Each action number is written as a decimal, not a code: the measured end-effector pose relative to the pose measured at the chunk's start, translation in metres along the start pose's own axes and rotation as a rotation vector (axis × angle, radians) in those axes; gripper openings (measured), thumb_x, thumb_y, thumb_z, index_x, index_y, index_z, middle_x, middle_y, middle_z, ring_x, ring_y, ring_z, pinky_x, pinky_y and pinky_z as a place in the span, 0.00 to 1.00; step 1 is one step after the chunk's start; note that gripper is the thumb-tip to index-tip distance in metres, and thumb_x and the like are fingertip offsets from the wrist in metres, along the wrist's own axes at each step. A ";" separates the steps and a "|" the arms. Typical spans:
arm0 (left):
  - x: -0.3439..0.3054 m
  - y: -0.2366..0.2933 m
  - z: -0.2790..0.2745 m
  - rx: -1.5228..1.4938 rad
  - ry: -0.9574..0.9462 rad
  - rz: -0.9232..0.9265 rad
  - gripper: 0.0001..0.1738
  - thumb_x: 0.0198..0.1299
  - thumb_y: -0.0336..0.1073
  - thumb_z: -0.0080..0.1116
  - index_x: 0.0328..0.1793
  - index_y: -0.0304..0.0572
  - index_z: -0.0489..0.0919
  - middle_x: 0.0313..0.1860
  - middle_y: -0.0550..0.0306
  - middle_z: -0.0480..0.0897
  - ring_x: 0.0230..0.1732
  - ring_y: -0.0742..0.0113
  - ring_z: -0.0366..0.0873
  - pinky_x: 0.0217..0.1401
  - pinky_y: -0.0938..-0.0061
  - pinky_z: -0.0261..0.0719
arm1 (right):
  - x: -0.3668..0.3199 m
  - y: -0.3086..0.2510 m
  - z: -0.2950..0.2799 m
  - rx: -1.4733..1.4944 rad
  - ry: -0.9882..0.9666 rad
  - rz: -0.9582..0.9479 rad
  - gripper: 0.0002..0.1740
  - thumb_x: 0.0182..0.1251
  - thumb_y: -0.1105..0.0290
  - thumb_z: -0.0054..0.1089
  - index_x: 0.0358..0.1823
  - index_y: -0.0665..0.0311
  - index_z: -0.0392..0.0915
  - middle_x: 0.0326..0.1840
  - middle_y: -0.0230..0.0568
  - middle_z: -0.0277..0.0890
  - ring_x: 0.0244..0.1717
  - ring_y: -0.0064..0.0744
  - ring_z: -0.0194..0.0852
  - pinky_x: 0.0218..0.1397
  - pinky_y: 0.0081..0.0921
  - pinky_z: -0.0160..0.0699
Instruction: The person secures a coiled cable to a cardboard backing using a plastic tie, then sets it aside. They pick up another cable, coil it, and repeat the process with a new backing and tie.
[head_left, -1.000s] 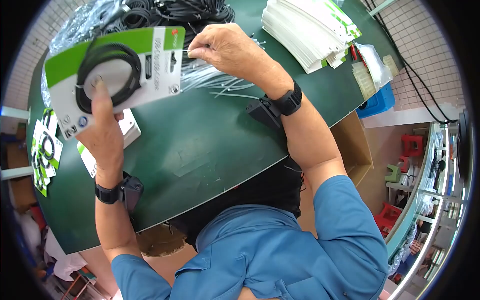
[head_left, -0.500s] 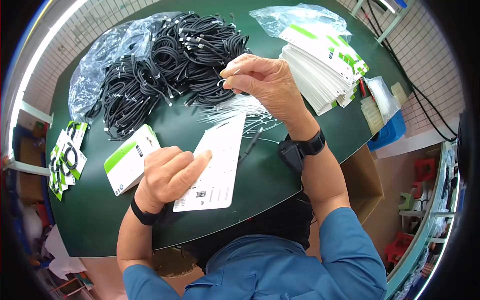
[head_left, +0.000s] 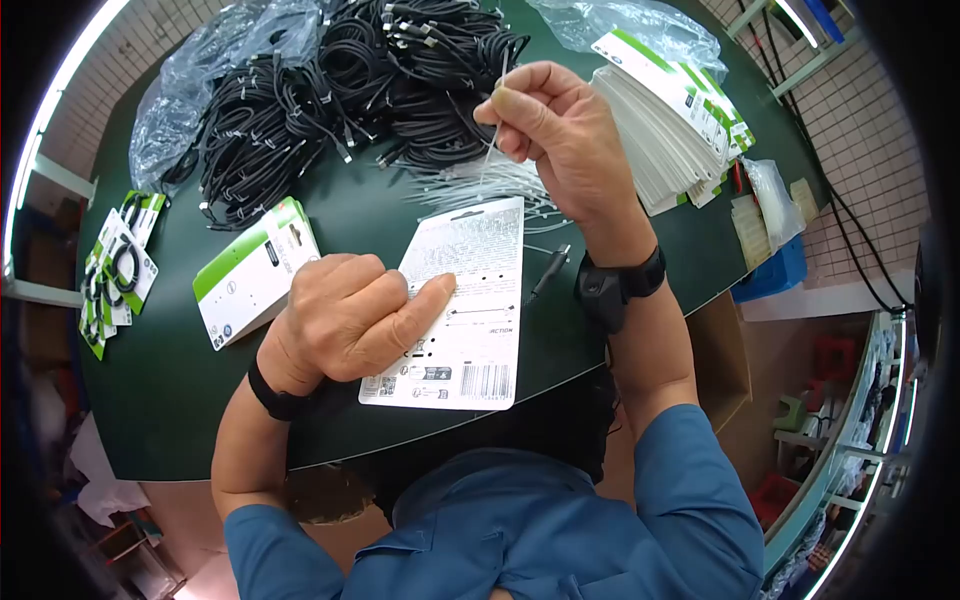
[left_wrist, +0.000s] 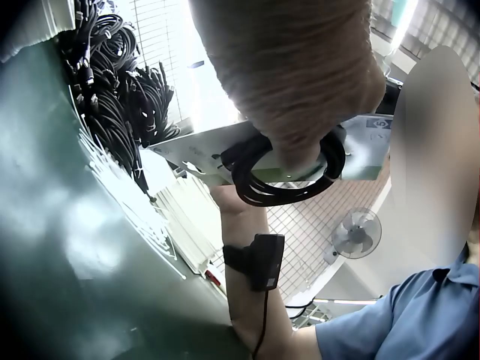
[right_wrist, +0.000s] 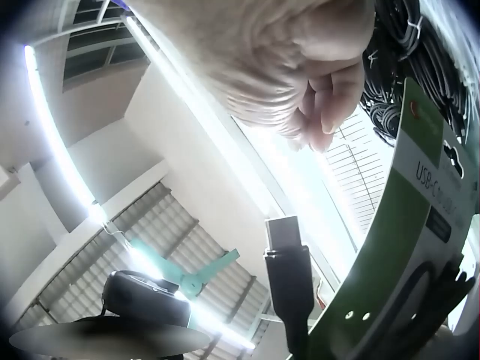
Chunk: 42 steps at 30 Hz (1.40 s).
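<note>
The left hand (head_left: 350, 318) grips a packaging card (head_left: 470, 300), its printed back facing up, thumb on that back. In the left wrist view a coiled black cable (left_wrist: 285, 176) lies against the card's other face, under the fingers. A cable end with a metal plug (head_left: 550, 272) sticks out past the card's right edge; the plug (right_wrist: 283, 234) looms large in the right wrist view. Above the card, the right hand (head_left: 575, 135) pinches a thin white tie (head_left: 490, 160) between thumb and forefinger.
Black cables (head_left: 400, 80) are heaped at the back, with white ties (head_left: 450, 185) in front. Card stacks stand at left (head_left: 250, 270) and back right (head_left: 665, 130). Finished-looking carded cables (head_left: 120, 265) lie far left; a blue bin (head_left: 770, 272) is at right.
The card has come down from the upper left and turned from its cable side to its printed back. The right hand has moved right, still pinching a tie.
</note>
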<state>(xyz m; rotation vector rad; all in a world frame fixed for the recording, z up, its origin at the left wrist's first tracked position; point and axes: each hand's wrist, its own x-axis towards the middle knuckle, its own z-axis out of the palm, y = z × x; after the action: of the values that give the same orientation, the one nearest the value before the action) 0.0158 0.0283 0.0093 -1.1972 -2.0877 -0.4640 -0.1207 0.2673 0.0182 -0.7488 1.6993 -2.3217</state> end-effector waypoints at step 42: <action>-0.004 0.001 -0.002 0.147 0.064 0.129 0.21 0.46 0.37 0.71 0.49 0.44 0.91 0.21 0.72 0.62 0.20 0.79 0.64 0.18 0.78 0.56 | -0.035 -0.026 0.045 -0.503 -0.225 -0.101 0.13 0.64 0.81 0.75 0.50 0.72 0.88 0.41 0.38 0.89 0.42 0.22 0.88 0.49 0.19 0.89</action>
<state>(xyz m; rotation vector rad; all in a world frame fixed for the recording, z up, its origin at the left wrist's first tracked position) 0.0189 0.0253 0.0074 -1.2058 -1.9406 -0.2803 -0.0644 0.2532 0.0425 -1.1524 2.1982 -1.7819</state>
